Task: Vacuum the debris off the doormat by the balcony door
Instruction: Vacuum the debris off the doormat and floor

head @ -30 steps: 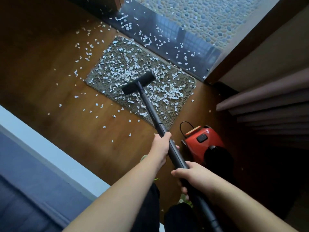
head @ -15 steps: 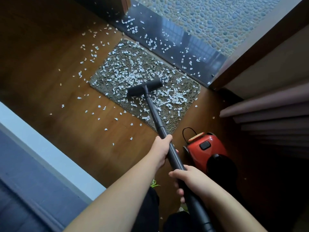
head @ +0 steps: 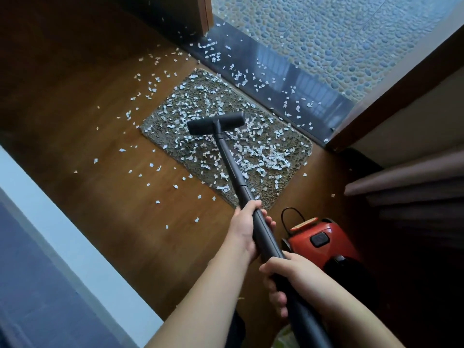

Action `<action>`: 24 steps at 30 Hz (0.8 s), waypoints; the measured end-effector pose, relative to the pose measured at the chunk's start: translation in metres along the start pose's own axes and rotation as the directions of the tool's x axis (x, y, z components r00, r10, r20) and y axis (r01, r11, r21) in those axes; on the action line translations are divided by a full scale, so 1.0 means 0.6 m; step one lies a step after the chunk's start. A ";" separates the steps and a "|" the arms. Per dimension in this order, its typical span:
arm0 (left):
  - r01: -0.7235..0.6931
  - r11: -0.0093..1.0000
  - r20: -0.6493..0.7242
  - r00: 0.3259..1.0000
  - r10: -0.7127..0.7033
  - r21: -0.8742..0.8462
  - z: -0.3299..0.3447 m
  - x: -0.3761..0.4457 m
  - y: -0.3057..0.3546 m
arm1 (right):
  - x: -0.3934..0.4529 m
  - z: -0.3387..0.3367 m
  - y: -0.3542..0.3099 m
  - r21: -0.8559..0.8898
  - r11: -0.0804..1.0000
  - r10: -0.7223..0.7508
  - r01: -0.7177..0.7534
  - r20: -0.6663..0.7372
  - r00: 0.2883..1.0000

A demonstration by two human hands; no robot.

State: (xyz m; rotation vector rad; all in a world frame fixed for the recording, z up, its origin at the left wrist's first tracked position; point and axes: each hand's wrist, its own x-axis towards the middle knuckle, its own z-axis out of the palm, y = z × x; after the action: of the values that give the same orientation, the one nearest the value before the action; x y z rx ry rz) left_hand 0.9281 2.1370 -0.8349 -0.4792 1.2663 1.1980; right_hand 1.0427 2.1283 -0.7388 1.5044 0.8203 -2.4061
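A grey-brown doormat [head: 175, 116] lies on the wooden floor beside the dark door sill, strewn with white paper scraps [head: 263, 154]. The black floor nozzle [head: 216, 123] of the vacuum rests on the mat's middle, its black wand [head: 231, 167] running back toward me. My left hand [head: 244, 228] grips the wand just past the mat's near edge. My right hand [head: 286, 275] grips the wand lower down, where it meets the hose.
The red vacuum body [head: 324, 241] sits on the floor right of my hands. More scraps dot the wooden floor [head: 100, 197] and the dark sill [head: 288, 84]. A pebbled balcony floor [head: 326, 33] lies beyond. Curtain folds [head: 414, 182] hang at right, a pale wall [head: 62, 247] at left.
The nozzle has slid a little farther across the mat toward the sill, with both hands still holding the wand. The camera has shifted, so the mat sits lower in view.
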 end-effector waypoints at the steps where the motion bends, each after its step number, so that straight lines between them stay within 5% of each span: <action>1: -0.003 1.000 0.007 1.000 0.003 -0.025 -0.004 0.007 -0.004 | 0.008 -0.003 0.006 0.002 1.000 -0.007 0.007 0.011 1.000; 13: -0.155 0.973 -0.056 0.984 0.167 0.174 -0.053 0.071 -0.052 | 0.095 -0.021 0.092 0.068 0.994 0.087 -0.089 0.027 0.996; 24: -0.170 0.954 0.014 0.985 0.172 0.248 -0.098 -0.040 -0.100 | 0.024 0.041 0.180 0.055 0.995 -0.075 0.082 -0.130 0.989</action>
State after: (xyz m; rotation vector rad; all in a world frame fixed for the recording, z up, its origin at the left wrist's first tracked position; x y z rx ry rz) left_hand 0.9569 2.0561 -0.8501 -0.1929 1.4646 1.1602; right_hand 1.0635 2.0274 -0.7815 1.6947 0.8548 -2.4315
